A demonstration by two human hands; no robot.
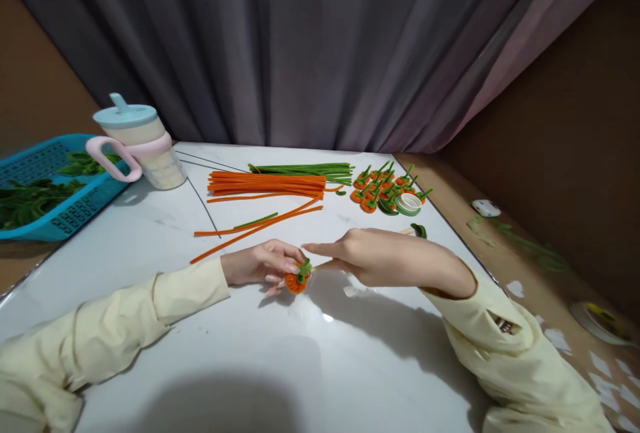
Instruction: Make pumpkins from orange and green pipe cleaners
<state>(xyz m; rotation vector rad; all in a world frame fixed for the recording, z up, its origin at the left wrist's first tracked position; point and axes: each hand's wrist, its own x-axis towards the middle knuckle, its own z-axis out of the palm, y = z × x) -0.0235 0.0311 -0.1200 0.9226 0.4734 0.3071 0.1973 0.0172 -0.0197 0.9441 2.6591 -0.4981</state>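
Near the table's (210, 353) middle, left hand (260, 263) pinches an orange coil (296, 281); right hand (380, 258) grips its green stem (305, 267).

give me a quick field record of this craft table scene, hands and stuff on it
left hand: left hand holds a small orange pumpkin with green stem
right hand: right hand pinches at the stem, fingers extended
surface: white marble table
middle: orange pipe cleaners, green pipe cleaners behind them
far right: finished pumpkins, tape roll
far left: lidded cup, blue basket of green pieces
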